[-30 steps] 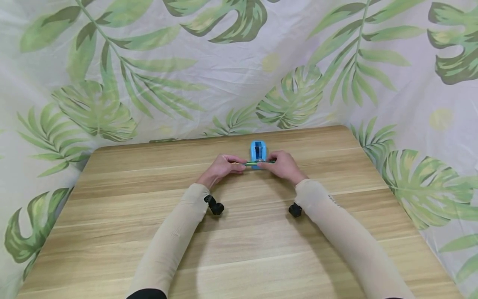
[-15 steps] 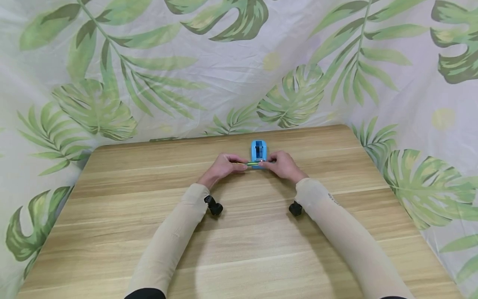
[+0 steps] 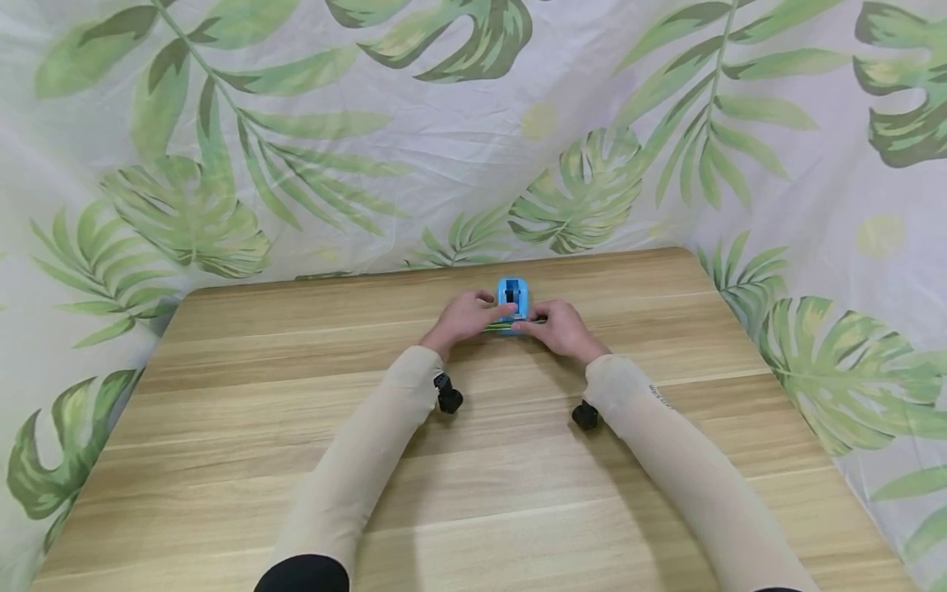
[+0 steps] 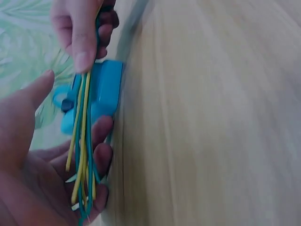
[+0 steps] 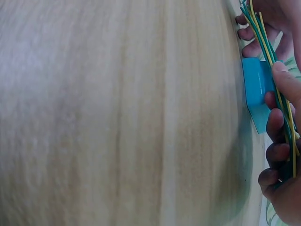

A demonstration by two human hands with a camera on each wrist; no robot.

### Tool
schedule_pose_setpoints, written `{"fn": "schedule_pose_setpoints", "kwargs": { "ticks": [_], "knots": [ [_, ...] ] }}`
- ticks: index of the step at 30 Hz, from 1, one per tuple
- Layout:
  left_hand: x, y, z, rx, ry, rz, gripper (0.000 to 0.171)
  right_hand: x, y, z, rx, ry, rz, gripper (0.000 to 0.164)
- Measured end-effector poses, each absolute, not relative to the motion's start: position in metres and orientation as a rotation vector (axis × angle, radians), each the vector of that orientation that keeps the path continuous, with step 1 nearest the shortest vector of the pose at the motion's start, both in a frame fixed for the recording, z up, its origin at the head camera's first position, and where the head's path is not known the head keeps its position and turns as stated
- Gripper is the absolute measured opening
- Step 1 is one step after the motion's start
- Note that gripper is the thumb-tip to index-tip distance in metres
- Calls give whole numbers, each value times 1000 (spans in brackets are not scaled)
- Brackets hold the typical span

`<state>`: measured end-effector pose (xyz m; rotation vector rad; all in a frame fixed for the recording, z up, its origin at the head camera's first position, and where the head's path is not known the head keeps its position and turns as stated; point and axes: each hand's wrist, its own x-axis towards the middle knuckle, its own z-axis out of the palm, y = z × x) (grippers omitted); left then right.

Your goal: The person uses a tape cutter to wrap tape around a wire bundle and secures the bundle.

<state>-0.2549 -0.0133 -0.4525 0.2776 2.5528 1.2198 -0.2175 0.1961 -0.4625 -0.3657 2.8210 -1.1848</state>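
My right hand (image 3: 560, 329) pinches a bundle of thin green and yellow wires (image 4: 86, 125) between thumb and fingers. Their loose ends fan out toward my left hand (image 3: 464, 317). In the left wrist view, the left fingers (image 4: 101, 129) are relaxed behind those loose ends, with the thumb spread away from them. Just behind the bundle stands a blue tape dispenser (image 3: 523, 289); the left thumb overlaps its front in the head view. The right wrist view shows the dispenser's blue side (image 5: 255, 87) beside the right hand, whose fingers curl around the wires.
The wooden table (image 3: 488, 477) has its back edge close behind the dispenser. A leaf-printed cloth (image 3: 444, 148) hangs beyond the table. Small black wrist cameras, one by the left sleeve (image 3: 392, 403), sit at both cuffs.
My left hand has let go of the wires and moved right and slightly away, toward the dispenser, its thumb now extended. The right hand keeps its place with the bundle.
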Motion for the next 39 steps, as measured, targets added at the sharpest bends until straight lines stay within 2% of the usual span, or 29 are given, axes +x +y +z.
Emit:
{"fn": "schedule_pose_setpoints", "kwargs": {
  "ticks": [4, 39],
  "knots": [
    [-255, -2, -451, 232, 2600, 1130, 82, -217, 196, -463, -375, 2812, -1205, 29],
    [-253, 16, -446, -24, 2498, 1233, 73, -228, 205, -459, -329, 2746, -1225, 29]
  ]
}}
